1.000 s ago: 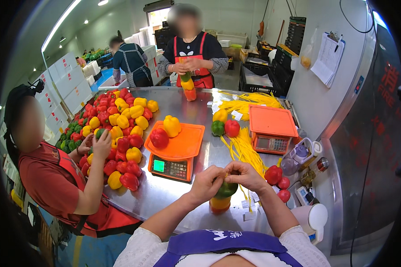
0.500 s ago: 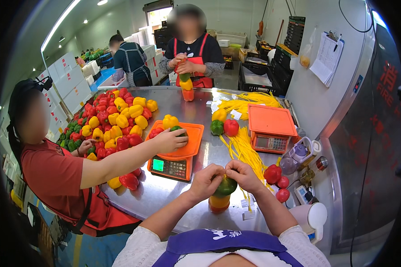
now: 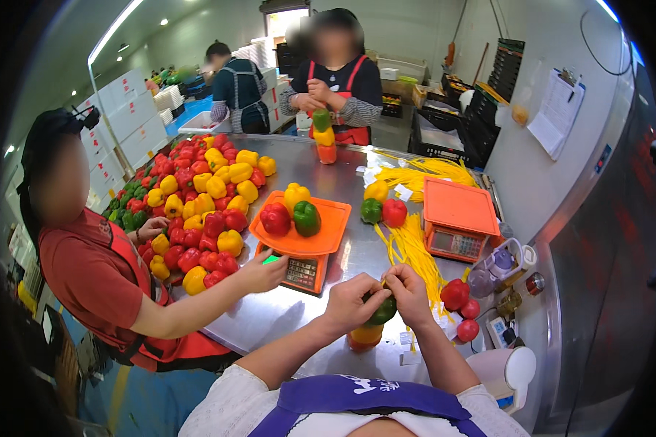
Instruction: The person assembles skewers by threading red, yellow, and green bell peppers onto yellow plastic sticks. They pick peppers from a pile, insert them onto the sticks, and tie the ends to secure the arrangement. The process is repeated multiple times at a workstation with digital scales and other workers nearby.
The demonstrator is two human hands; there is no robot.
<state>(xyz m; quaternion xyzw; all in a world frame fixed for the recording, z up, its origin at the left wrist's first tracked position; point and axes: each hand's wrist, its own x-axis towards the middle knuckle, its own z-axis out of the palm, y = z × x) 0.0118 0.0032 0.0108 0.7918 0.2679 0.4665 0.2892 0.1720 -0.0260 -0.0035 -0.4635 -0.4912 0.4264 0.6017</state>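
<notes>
My left hand point(image 3: 355, 301) and my right hand point(image 3: 410, 293) meet over an upright pack of stacked bell peppers, fingers pinched at its top. A bit of yellow shows between the fingertips, but the wrapping is hard to make out. Uppermost in the pack is a green pepper point(image 3: 383, 312), partly covered by my left hand. Below it come a yellow pepper point(image 3: 365, 333) and a red pepper point(image 3: 358, 345), standing on the metal table point(image 3: 291, 357). White tags point(image 3: 410, 357) lie just right of the pack.
At left, a co-worker's hand point(image 3: 267, 272) is by an orange scale point(image 3: 310, 271) bearing three peppers. Loose peppers point(image 3: 189, 218) heap beyond. Yellow netting-like strips point(image 3: 415, 255), a second scale point(image 3: 459, 207) and a white jug point(image 3: 499, 371) occupy the right. Another person handles a similar pack point(image 3: 323, 136) opposite.
The left co-worker's hand has let go of the green pepper on the scale and drawn back to the scale's front. The person opposite has raised their hands. My hands keep pinching the pack's top.
</notes>
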